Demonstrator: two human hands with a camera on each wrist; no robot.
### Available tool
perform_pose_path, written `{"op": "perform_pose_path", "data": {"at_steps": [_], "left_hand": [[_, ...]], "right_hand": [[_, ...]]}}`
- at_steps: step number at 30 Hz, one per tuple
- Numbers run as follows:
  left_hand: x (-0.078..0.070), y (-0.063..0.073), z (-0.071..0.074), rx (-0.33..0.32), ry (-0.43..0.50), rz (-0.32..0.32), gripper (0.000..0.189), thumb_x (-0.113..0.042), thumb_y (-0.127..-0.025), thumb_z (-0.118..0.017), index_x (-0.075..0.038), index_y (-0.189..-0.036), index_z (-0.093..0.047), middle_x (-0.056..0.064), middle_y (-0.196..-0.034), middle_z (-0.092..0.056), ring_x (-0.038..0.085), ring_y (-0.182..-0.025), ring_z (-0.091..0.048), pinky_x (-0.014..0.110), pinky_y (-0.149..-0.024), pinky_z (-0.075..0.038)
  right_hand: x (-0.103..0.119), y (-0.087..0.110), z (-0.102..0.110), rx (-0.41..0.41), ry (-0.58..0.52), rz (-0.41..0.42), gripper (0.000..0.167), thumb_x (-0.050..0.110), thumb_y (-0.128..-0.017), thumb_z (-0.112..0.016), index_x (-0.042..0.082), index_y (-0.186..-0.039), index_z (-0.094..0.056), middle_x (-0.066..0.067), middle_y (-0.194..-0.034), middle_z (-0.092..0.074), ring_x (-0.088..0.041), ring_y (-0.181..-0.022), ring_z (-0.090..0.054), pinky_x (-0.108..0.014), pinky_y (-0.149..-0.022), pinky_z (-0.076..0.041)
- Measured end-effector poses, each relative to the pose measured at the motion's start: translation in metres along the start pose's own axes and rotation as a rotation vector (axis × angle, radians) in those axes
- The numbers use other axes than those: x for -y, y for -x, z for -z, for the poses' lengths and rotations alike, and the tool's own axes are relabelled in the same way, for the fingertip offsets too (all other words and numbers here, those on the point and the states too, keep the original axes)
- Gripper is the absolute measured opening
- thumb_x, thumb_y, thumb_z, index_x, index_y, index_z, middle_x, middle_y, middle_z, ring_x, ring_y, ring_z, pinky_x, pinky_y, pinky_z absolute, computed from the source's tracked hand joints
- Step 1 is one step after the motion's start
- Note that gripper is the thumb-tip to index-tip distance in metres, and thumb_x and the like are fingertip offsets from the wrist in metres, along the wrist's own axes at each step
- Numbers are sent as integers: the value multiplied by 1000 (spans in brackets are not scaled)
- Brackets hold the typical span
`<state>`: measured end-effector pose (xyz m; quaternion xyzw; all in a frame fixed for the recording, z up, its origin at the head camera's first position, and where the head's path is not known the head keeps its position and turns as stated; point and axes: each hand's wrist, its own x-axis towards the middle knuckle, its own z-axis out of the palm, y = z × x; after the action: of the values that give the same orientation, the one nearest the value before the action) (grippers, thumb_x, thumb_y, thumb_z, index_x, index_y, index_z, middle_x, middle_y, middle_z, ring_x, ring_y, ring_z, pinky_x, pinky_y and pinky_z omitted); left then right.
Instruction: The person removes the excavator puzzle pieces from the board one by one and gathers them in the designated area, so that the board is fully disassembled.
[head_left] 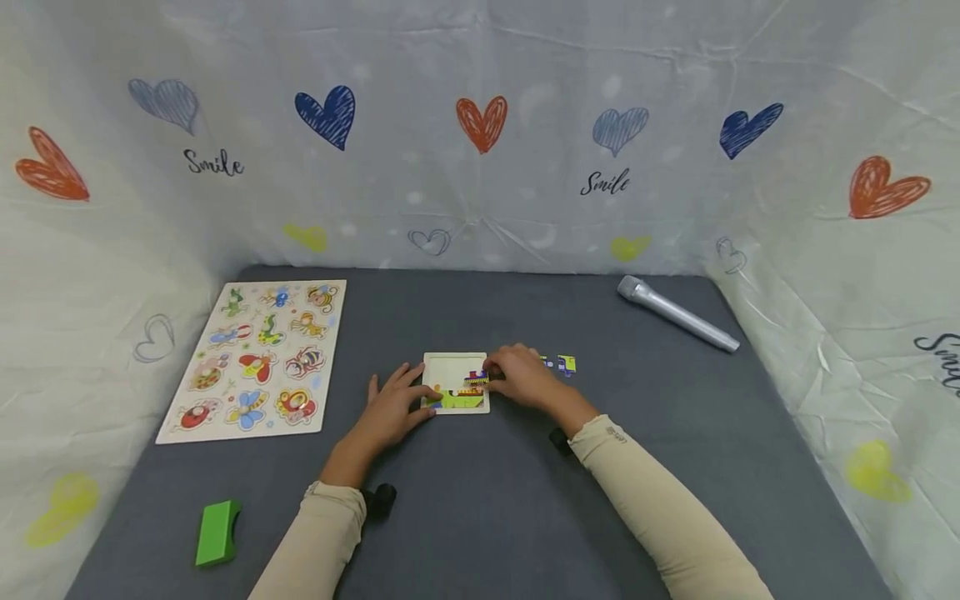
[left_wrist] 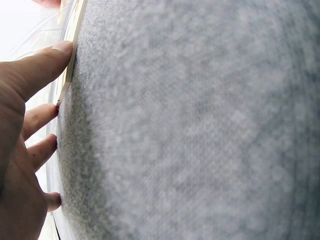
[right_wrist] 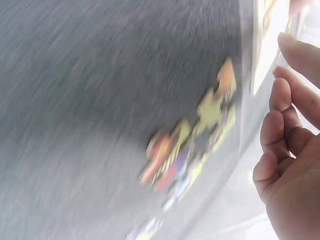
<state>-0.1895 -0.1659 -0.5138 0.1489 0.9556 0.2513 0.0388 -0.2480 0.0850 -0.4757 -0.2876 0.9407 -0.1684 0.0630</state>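
A small wooden jigsaw tray (head_left: 455, 362) lies in the middle of the table, its lower part filled with green and yellow pieces. My left hand (head_left: 390, 410) rests at its left side with fingers spread; in the left wrist view the thumb (left_wrist: 47, 62) lies on the tray's edge. At the tray's right side, my right hand (head_left: 522, 377) pinches a purple and yellow puzzle piece (head_left: 476, 379) over the picture. In the right wrist view its other fingers are curled. Loose puzzle pieces (right_wrist: 210, 112) lie on the table beside the right hand, blurred and partly hidden in the head view.
A large insect puzzle board (head_left: 288, 423) lies at the left. Nearer the front left is a green block (head_left: 217, 533). A silver microphone-shaped object (head_left: 678, 314) lies at the back right. A white sheet printed with hearts (head_left: 480, 50) surrounds the grey table (head_left: 480, 517).
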Motion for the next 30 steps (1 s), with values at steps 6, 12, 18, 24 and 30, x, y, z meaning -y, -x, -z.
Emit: {"op": "perform_pose_path", "data": {"at_steps": [6, 12, 18, 24, 30], "left_hand": [[3, 4, 3, -25, 5, 2, 27, -27, -87, -73, -20, -113, -73, 12, -154, -37, 38, -146, -22, 74, -107, -2], [9, 8, 7, -34, 0, 7, 27, -27, -87, -73, -19, -113, -73, 13, -154, -36, 39, -146, -22, 75, -107, -2], [11, 8, 8, -37, 10, -4, 27, -25, -87, -73, -18, -112, -73, 15, -154, -37, 41, -145, -22, 76, -106, -2], [11, 5, 5, -22, 13, -16, 26, -25, -87, -73, -19, -112, -73, 16, -154, -36, 41, -145, -21, 76, -105, -2], [5, -2, -2, -15, 17, -47, 25, -25, -86, -74, -19, -111, -73, 15, -153, -37, 41, -144, -22, 77, -105, -2]], "right_hand": [[-29, 25, 20, -47, 14, -21, 30, 25, -85, -76, 12, -111, -71, -1, -92, -63, -19, -86, -54, -37, -75, -39], [-60, 52, 29, -77, -4, -86, 29, 23, -85, -76, 10, -110, -71, -3, -93, -64, -23, -91, -55, -45, -81, -40], [-76, 71, 30, -81, -4, -141, 28, 22, -84, -76, 9, -109, -71, -2, -91, -63, -24, -91, -55, -45, -79, -39], [-85, 82, 30, -69, 0, -164, 28, 23, -84, -77, 10, -108, -72, -2, -91, -64, -21, -87, -56, -44, -78, -40], [-88, 91, 32, -75, -14, -200, 30, 26, -83, -77, 10, -108, -72, -2, -90, -63, -21, -88, -56, -45, -80, -40]]}}
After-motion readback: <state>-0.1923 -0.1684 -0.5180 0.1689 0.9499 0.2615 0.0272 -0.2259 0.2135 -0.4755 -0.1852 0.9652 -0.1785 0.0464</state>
